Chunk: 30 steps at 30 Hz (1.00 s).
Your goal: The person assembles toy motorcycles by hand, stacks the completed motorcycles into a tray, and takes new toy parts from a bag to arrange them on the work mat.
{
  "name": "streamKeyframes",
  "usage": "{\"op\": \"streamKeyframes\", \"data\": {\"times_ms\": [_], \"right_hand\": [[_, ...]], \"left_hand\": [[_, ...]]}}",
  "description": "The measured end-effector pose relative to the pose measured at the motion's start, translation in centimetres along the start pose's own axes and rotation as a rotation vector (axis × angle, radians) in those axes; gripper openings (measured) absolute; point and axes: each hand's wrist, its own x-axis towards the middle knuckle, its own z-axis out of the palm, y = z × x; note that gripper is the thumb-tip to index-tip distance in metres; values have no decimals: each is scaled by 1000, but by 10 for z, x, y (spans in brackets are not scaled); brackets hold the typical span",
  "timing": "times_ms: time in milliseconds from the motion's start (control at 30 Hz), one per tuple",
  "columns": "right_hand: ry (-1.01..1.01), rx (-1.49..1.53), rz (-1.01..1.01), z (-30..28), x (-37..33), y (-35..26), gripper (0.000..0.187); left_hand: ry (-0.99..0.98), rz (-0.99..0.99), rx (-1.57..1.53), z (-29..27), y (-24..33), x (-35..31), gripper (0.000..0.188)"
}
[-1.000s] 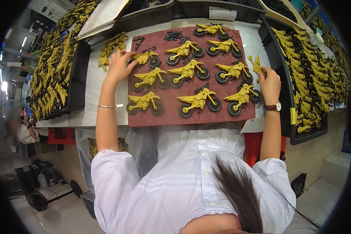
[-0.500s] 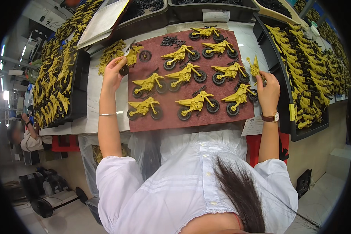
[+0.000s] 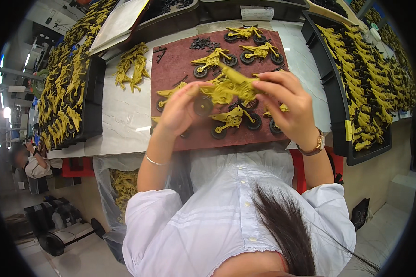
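While both forearms slant inward from the lower half of the frame, we find the hands nearly meeting around its centre. The left hand (image 3: 180, 111) points toward the upper right, its fingers curled onto a yellow plastic toy motorcycle with a dark wheel (image 3: 219, 94); we cannot make out where its thumb presses. The right hand (image 3: 289, 106) comes in from the right, thumb and fingers pinching a long yellow plastic body piece (image 3: 239, 79), which tilts down toward the right. We see both held things raised mid-frame, overlapping in our view and blurred, so we cannot tell whether they touch. Beneath them lies a dark red rectangular cloth (image 3: 175, 60), bearing rows of yellow-and-black toy motorcycles (image 3: 233, 118); its near edge runs just above the white clothing (image 3: 240, 198). Left of the cloth we have a broad stretch of white marbled tabletop (image 3: 125, 113), bounded by a deep black plastic tray (image 3: 94, 99) at the frame's left. On the right, a narrower strip separates the cloth from another black plastic tray heaped with yellow parts (image 3: 339, 111).
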Motion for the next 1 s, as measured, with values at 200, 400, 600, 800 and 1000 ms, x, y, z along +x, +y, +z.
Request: {"op": "streamKeyframes", "data": {"times_ms": [200,400,600,800,1000], "right_hand": [[-169,90,-65,8,-6,-5,27],[-229,83,-19,8,-12,-2,25],[-227,96,-14,10,-17,1,27],[-206,99,11,10,-20,1,27],[-26,195,158,12,-26,-2,36]], "left_hand": [[36,1,-58,18,-22,-4,37],[18,-8,31,24,-28,-2,42],[43,-82,-131,33,-27,-2,41],[139,66,202,42,-38,-4,21],[143,185,295,45,-39,-8,22]]}}
